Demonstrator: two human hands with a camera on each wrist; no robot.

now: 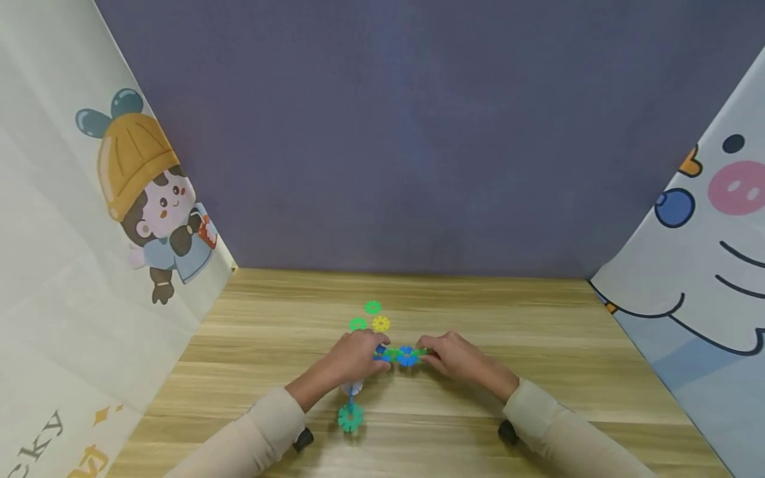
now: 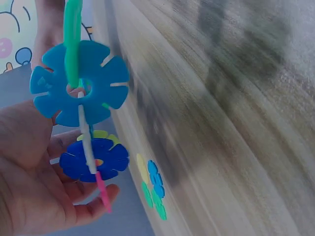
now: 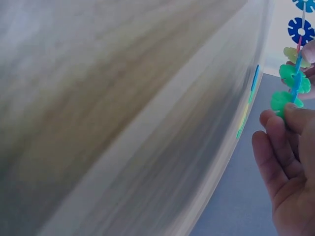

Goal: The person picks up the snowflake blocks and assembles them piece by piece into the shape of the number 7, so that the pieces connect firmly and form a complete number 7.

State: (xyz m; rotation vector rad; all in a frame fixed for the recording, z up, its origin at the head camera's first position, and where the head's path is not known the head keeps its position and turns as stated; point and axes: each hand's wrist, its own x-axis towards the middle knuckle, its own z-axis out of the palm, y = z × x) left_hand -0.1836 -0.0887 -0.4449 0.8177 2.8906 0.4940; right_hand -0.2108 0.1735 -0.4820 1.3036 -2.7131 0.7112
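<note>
Both hands hold one chain of notched plastic flower discs above the table. My left hand (image 1: 356,355) grips it around the middle, near a dark blue disc (image 2: 110,156). From there the chain hangs toward the near side, with a light blue disc (image 2: 101,61) and a teal-green disc (image 1: 343,418) at its end. My right hand (image 1: 459,356) pinches a green disc (image 3: 279,102) at the chain's right end between thumb and fingers. Between the hands, a blue disc (image 1: 408,360) stands slotted among green ones. The left fingers partly hide the middle discs.
On the wooden table (image 1: 269,318), beyond the left hand, lie two loose green discs (image 1: 368,307) and a yellow disc (image 1: 376,324). Loose blue discs (image 2: 154,178) lie beside them in the left wrist view. A dark panel (image 1: 382,146) stands behind, with printed cloth walls on both sides.
</note>
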